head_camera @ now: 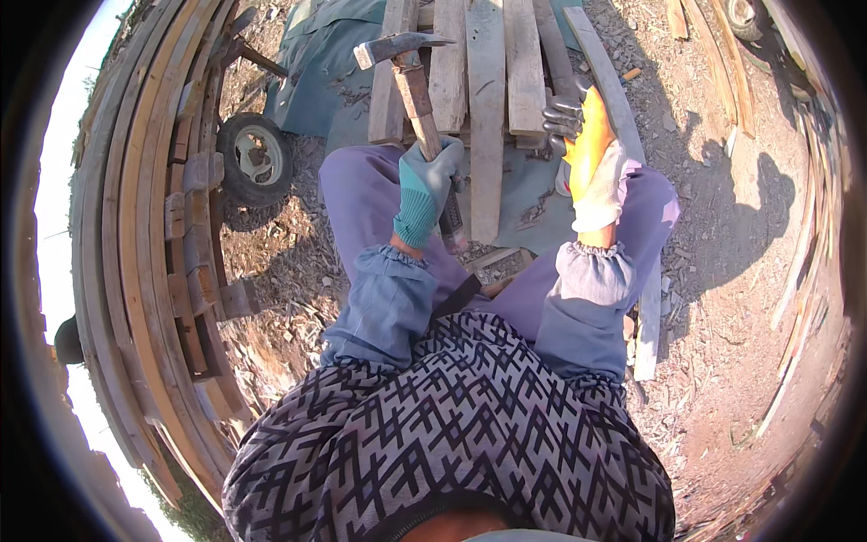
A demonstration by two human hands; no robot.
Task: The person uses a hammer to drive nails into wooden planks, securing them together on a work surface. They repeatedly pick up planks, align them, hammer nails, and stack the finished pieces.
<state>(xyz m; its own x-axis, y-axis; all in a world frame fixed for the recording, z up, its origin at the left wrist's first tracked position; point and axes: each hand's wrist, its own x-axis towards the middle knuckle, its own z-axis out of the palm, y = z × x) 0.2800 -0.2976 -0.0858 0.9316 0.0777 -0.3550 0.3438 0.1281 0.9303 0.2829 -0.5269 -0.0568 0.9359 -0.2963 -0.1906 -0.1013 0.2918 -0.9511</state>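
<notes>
My left hand, in a teal and grey knitted glove, grips the wooden handle of a claw hammer. The hammer's head points up and away from me, with rusty wrapping below it. My right hand wears an orange and white glove with black fingertips; its fingers are bent, and whether they hold anything cannot be told. Between the hands lies a weathered board that reaches nearer to me than the wooden planks beside it. A long narrow board runs past the right hand.
A green-blue tarp lies under the planks. To the left stand a spoked wheel with a black tyre and a tall stack of long timbers. Wood chips cover the ground, and long wooden strips lie at the right.
</notes>
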